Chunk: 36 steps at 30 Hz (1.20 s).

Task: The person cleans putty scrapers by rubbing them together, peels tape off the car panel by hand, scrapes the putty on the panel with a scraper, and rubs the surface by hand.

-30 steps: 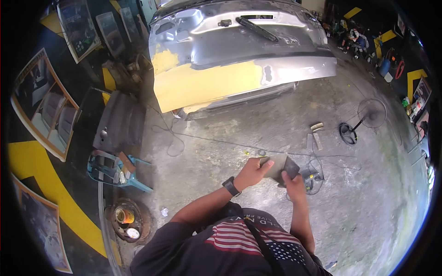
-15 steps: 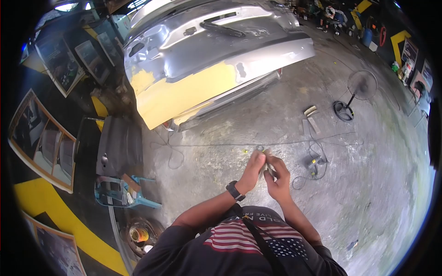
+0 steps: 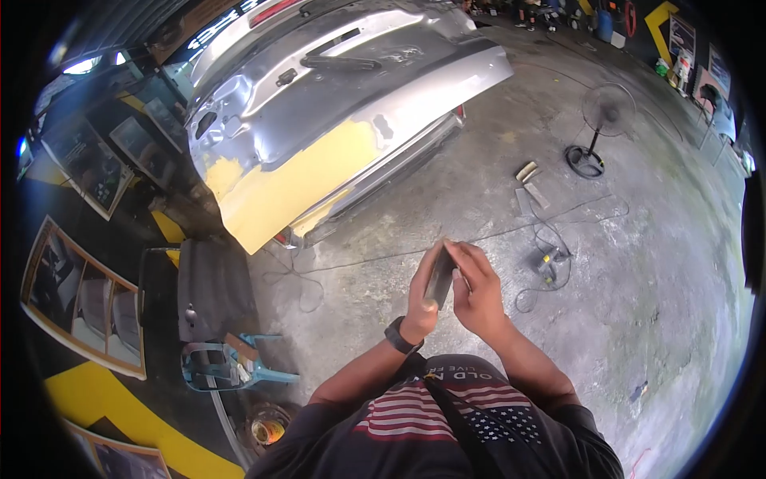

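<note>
My left hand (image 3: 423, 291), with a black watch on its wrist, is closed on a thin dark grey sheet (image 3: 440, 281) in front of my chest. On the sheet's other side is my right hand (image 3: 477, 291), its fingers bent over the sheet's top edge and its fingertips meeting those of my left hand. The sheet stands nearly on edge between the palms, so its face is mostly hidden. Beyond my hands is a bare-metal vehicle tailgate (image 3: 359, 104) with a yellow patch (image 3: 287, 188) over its lower left part.
A power tool (image 3: 549, 259) with a looped cord lies on the floor at right. Behind it are some small blocks (image 3: 528, 169) and a standing fan (image 3: 594, 148). At left are an upturned blue chair (image 3: 231, 363), a dark panel (image 3: 209, 291) and framed pictures (image 3: 88, 303).
The view has turned, so the tailgate sits further left and tilted. The sheet, earlier spread flat between my hands, is now nearly on edge with my hands closer together.
</note>
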{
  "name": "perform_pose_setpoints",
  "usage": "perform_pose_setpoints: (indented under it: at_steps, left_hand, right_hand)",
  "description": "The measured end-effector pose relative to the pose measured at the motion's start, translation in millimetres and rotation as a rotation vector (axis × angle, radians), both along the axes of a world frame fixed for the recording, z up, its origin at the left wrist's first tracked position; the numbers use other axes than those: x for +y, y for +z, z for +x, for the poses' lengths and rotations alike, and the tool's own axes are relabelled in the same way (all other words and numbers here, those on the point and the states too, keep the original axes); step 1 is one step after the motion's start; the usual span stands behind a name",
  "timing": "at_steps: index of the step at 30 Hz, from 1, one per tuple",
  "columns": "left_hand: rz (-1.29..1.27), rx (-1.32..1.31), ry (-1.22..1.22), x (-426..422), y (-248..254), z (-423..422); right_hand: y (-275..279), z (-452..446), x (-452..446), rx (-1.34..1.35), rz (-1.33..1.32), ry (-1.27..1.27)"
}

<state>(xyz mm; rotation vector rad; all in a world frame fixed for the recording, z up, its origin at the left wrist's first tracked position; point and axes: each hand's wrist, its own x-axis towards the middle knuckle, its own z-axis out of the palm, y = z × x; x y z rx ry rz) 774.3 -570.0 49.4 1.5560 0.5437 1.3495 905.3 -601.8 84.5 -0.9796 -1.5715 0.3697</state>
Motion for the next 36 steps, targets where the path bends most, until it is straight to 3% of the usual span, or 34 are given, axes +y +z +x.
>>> perform_pose_setpoints:
  at_steps: [2, 5, 6, 8, 12, 14, 16, 18, 20, 22, 24, 26, 28, 30, 32, 33, 35, 36]
  left_hand:
    - [-0.017, 0.019, 0.018, 6.4, 2.5, -6.7]
    - [-0.049, -0.105, -0.055, 19.8, 5.2, -10.5]
    - [-0.049, -0.11, -0.055, 17.6, 6.3, -8.4]
    - [-0.002, 0.053, -0.004, 3.8, 7.8, -6.5]
    - [-0.111, 0.01, -0.027, 26.8, 9.1, -21.3]
    - [-0.034, 0.007, 0.001, 20.8, 15.9, -21.6]
    - [-0.1, 0.238, 0.186, 13.8, 7.8, -16.6]
    - [0.053, 0.109, 0.163, 24.1, -15.8, -27.5]
    - [-0.108, 0.046, 0.014, 35.4, -22.9, -36.3]
    - [-0.131, -0.009, 0.026, 32.1, -15.6, -32.3]
    - [-0.039, 0.181, 0.176, 25.5, -17.7, -28.3]
    - [-0.056, 0.184, 0.24, 32.1, -33.9, -29.0]
    - [-0.212, 0.058, 0.098, 44.4, -47.6, -36.2]
    - [-0.195, 0.157, 0.137, 43.8, -49.5, -39.4]
    - [-0.23, 0.276, 0.146, 32.3, -44.7, -37.8]
    - [-0.233, 0.256, 0.171, 31.0, -48.4, -42.6]
    - [-0.081, 0.65, 0.124, 36.2, -60.8, -59.4]
    - [-0.084, 0.633, 0.147, 38.1, -69.5, -70.3]
  right_hand:
    - [-17.3, -12.2, -9.1, -0.098, -0.022, 0.069]
    - [-1.4, -22.1, -25.0, -0.055, -0.013, 0.191]
    - [0.3, -17.2, -13.3, -0.061, -0.013, 0.192]
    - [0.3, -10.0, 8.6, 0.061, -0.028, -0.041]
    - [6.2, -34.3, -15.1, -0.039, -0.027, 0.152]
    - [0.5, -29.5, 0.9, -0.07, -0.05, 0.158]
    - [-5.6, -18.7, 30.2, 0.188, -0.157, -0.007]
    - [-10.5, -25.4, 25.8, 0.077, -0.12, 0.014]
    - [-15.4, -41.2, 4.1, -0.119, -0.051, 0.112]
    - [-10.1, -38.5, 15.1, -0.08, -0.028, 0.138]
    - [-8.4, -24.8, 38.7, 0.171, -0.351, 0.086]
    - [-20.5, -32.4, 37.5, 0.055, -0.256, 0.077]
    - [-33.6, -45.1, 20.3, -0.128, -0.06, 0.105]
    - [-43.0, -43.0, 37.1, -0.109, -0.054, 0.101]
    - [-58.1, -21.8, 64.0, 0.17, -0.377, -0.063]
    - [-79.3, -6.9, 81.8, 0.148, -0.377, -0.039]
    - [-124.3, 18.3, 107.9, 0.17, -0.345, -0.179]
    - [-129.5, 16.3, 105.2, 0.151, -0.339, -0.159]
